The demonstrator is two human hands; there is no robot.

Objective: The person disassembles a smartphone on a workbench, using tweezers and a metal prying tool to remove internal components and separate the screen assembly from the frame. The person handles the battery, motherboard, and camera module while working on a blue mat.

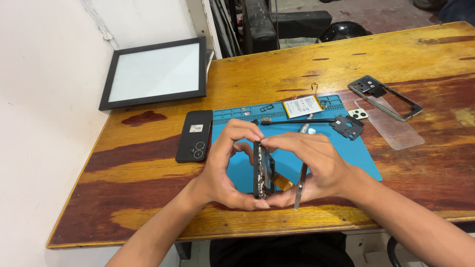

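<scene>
Opened phone body (pixel 262 170), edge-on above the table's near edge, pinched by left hand (pixel 225 165) and right hand (pixel 314 165); right also gripping tweezers (pixel 300 185). Step: internals being worked, possibly the orange flex (pixel 282 182). Next: steady, fine tool placement.

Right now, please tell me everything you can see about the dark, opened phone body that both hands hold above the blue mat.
The dark opened phone body stands on edge, seen almost side-on, so it looks thin and tall. Small inner parts show along its inside, and an orange flex strip sticks out to the right. The left hand grips its top and bottom with fingers and thumb; the right hand pinches it from the other side while also holding slim metal tweezers. It hangs above the blue work mat.
</scene>
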